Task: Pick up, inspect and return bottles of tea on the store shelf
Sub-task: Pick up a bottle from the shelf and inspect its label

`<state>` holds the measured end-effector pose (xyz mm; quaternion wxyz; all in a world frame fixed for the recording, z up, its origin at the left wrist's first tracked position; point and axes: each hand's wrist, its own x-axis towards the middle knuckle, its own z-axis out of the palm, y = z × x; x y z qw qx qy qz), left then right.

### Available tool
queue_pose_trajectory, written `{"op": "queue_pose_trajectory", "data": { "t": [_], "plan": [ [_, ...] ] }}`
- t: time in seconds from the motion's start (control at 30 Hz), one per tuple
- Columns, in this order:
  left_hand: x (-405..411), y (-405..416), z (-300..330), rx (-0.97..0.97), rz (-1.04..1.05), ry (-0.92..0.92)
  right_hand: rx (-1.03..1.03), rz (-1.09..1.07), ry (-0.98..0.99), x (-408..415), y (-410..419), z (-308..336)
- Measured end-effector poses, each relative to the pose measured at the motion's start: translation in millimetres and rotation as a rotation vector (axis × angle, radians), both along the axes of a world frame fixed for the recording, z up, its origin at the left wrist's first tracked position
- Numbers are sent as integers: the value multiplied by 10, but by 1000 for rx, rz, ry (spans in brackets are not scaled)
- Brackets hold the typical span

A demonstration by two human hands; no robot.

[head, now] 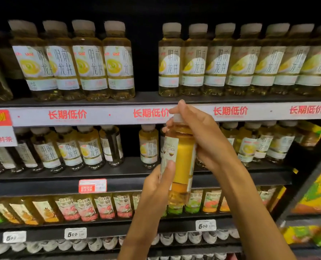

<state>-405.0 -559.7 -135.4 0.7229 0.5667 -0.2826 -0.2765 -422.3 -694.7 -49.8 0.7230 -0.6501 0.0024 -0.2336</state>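
- Left hand (160,182) grips the lower half of the tea bottle (181,162), thumb flat on the label.
- Right hand (202,136) wraps its shoulder and white cap from the right; both hands clamp it.
- Bottle upright, long axis vertical, clear smooth plastic, amber liquid, glossy paper label.
- Open gap (146,76) in the top-shelf row sits up and left, behind; right hand nearer.

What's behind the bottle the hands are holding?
Behind the held bottle stand more tea bottles on the middle shelf. The bottle and both hands hide how many are directly behind.
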Motion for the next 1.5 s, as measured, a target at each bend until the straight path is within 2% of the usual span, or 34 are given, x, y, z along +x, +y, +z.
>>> {"op": "queue_pose_trajectory", "data": {
  "t": [0.1, 0.27, 0.33, 0.43, 0.53, 0.67, 0.77, 0.93, 1.07, 1.23, 1.4, 1.5],
  "plan": [
    [-70, -60, -18, -22, 15, 134, 93, 80, -2, -63, -94, -68],
    [-184, -53, -79, -202, -321, 418, 332, 186, -111, -155, -101, -389],
    [-226, -53, -141, -211, -382, 466, 412, 194, -118, -219, -107, -519],
    [-241, -35, -191, -29, -335, 324, 444, 141, -104, -293, -142, -627],
    [-130, 31, -161, 251, -151, 100, 335, 61, -94, -359, -204, -644],
    [-187, 86, -154, 288, -105, -57, 304, 2, -67, -354, -183, -654],
    [-249, 105, -152, 250, -86, -38, 274, -34, -25, -319, -117, -706],
    [-266, 149, -93, 38, -215, 248, 525, 61, -76, -355, -39, -830],
    [-290, 162, -144, -4, -342, 332, 607, 117, -102, -349, 2, -861],
    [-284, 188, -226, 47, -380, 316, 663, 18, -68, -392, -9, -935],
    [-286, 198, -265, 139, -219, 209, 608, -95, -38, -401, -61, -1042],
    [-301, 205, -280, 119, -196, 219, 591, -104, -29, -397, -72, -1072]
  ]
}}
